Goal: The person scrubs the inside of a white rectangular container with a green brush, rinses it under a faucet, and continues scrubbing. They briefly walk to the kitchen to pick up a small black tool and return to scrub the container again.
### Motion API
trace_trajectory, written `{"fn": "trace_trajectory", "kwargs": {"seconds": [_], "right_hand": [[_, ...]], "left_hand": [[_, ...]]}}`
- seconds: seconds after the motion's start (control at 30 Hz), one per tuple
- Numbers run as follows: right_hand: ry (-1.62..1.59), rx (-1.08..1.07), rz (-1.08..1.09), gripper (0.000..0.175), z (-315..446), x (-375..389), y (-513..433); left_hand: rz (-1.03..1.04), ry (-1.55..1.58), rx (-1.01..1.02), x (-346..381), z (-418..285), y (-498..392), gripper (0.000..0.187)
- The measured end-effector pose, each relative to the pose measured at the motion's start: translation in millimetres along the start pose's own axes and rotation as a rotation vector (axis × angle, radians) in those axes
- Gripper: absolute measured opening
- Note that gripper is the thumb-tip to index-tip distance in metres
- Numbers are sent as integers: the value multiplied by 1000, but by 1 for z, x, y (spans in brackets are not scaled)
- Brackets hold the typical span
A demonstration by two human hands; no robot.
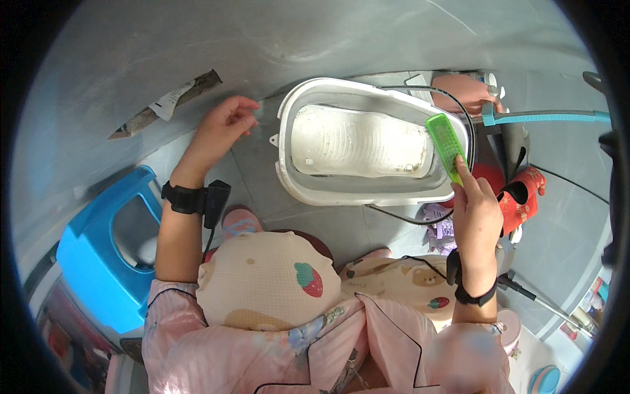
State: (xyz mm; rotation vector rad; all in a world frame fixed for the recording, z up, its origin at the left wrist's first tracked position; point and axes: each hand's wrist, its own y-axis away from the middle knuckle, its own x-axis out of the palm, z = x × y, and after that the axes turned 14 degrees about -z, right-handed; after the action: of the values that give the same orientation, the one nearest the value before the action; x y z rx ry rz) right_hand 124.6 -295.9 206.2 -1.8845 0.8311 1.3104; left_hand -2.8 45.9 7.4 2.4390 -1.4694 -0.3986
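A deep oblong bucket [339,194] of white and grey plastic stands on the floor in front of me. Its ribbed bottom looks wet, with a few dark specks on it. A thin black hoop handle [427,223] lies loose around the bucket's right end. In my right hand [476,212] is a green plastic brush [445,143], pinched at its near end and held over the bucket's right rim. My left hand [226,120] hangs beyond the bucket's left end, holding nothing, its fingers loosely bent and apart from the rim.
At left is a blue plastic piece [93,256] with a large opening. A grey wall with a torn patch [170,103] rises beyond the bucket. Purple shoes [438,226], a red patterned item [524,202] and a turquoise-sleeved rod [551,116] crowd the right side.
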Motion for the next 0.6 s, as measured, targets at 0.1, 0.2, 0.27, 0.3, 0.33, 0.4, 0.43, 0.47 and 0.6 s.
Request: {"fn": "trace_trajectory", "kwargs": {"seconds": [0.1, 0.2, 0.27, 0.3, 0.33, 0.4, 0.43, 0.47, 0.6], "right_hand": [[71, 90, 71, 43, -16, 20, -7], [98, 79, 29, 42, -14, 27, -11], [28, 52, -10, 43, -2, 26, -12], [-95, 1, -33, 43, 8, 26, -12], [-121, -13, 24, 43, 19, 28, -13], [-170, -40, 83, 43, 43, 38, -20], [-201, -62, 97, 42, 54, 49, -29], [-159, -48, 132, 38, 63, 61, -40], [-61, 64, 251, 42, 81, 100, -74]], "left_hand": [[-47, -62, 47, 12, 9, 0, 30], [-37, -69, 51, 21, 13, 1, 38], [-5, -40, 44, 27, 14, 1, 41], [21, -26, 48, 29, 13, 1, 43], [41, -23, 22, 31, 13, 1, 44], [53, -30, 9, 34, 12, 2, 42], [55, -39, -15, 36, 13, 3, 41], [57, -23, -12, 37, 13, 3, 39], [120, 30, -48, 40, 23, -3, 33]]}}
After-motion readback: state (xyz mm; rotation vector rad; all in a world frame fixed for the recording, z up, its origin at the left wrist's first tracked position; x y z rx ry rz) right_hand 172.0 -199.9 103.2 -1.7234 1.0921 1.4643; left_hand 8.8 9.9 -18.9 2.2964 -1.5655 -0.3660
